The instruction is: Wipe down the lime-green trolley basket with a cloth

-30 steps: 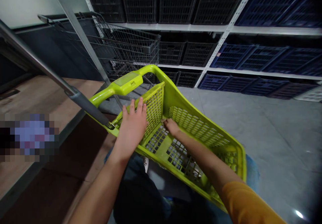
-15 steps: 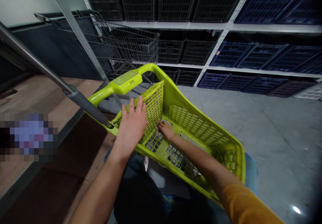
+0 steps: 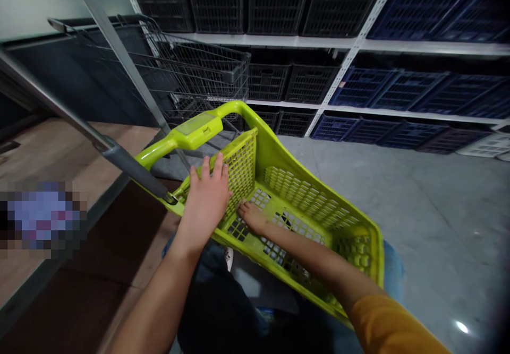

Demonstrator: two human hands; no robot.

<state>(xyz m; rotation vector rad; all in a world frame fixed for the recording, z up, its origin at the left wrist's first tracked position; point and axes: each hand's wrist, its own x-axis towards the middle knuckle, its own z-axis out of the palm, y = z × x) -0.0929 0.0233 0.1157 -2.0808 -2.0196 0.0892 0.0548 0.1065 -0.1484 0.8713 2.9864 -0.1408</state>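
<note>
A lime-green plastic rolling shopping basket (image 3: 319,187) is tilted in front of me, with lattice sides, a moulded grip and a long grey-and-metal pull handle (image 3: 135,171). My left hand (image 3: 207,189) rests on the top edge of its end panel (image 3: 241,163), fingers stretched and spread. Inside the basket, my right hand (image 3: 253,217) is low against that panel near the floor of the basket. Its fingers are bent round a small pale thing (image 3: 241,204), perhaps a cloth, mostly hidden by the fingers.
Behind stands a grey wire shopping cart (image 3: 203,70) beside a white metal rack (image 3: 330,88) of black and blue crates (image 3: 358,86). At left is a brown ledge (image 3: 127,139) with a blurred-out item (image 3: 43,213). Grey floor (image 3: 430,200) lies at right.
My right hand has moved a little left and down along the inside of the end panel. My left hand keeps its place on the panel edge. The view has shifted slightly.
</note>
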